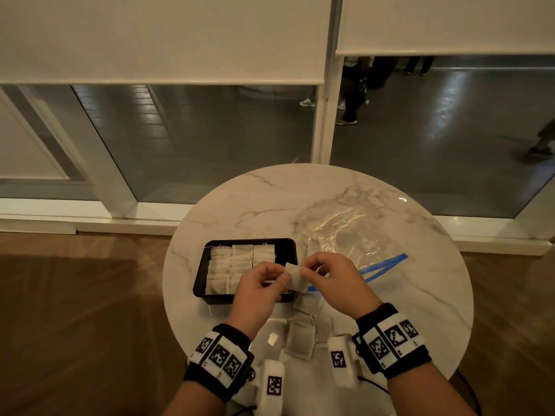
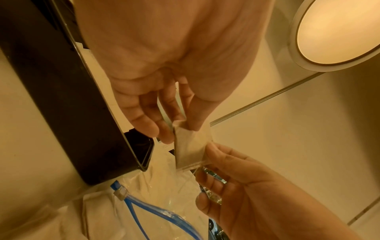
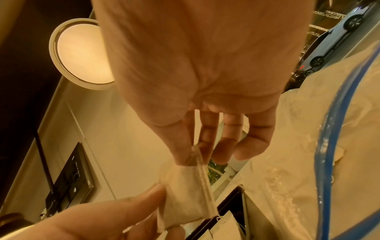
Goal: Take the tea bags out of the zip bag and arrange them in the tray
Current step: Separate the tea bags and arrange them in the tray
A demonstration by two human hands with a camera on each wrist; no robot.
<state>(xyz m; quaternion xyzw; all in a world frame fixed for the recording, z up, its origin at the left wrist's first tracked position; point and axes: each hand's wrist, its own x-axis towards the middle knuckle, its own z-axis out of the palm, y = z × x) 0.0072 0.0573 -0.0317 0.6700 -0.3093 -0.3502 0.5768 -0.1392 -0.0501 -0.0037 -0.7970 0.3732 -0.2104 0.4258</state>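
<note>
Above the table, both hands hold one white tea bag (image 1: pixel 295 278) between them. My left hand (image 1: pixel 277 282) pinches its left side, and my right hand (image 1: pixel 306 273) pinches its right edge. In the left wrist view the left hand (image 2: pixel 179 129) grips the tea bag (image 2: pixel 189 146) by a corner. The right wrist view has the right hand (image 3: pixel 193 155) pinching the tea bag (image 3: pixel 185 194) at its top seam. The black tray (image 1: pixel 200 274) lies under the left hand with several tea bags in rows. The clear zip bag (image 1: pixel 345 232), with a blue zipper, lies flat and open behind the right hand.
Several loose tea bags (image 1: pixel 300 337) lie on the round marble table (image 1: pixel 240 202) between my wrists and the tray. The table's far half is bare marble. Beyond it are glass panels and a wooden floor.
</note>
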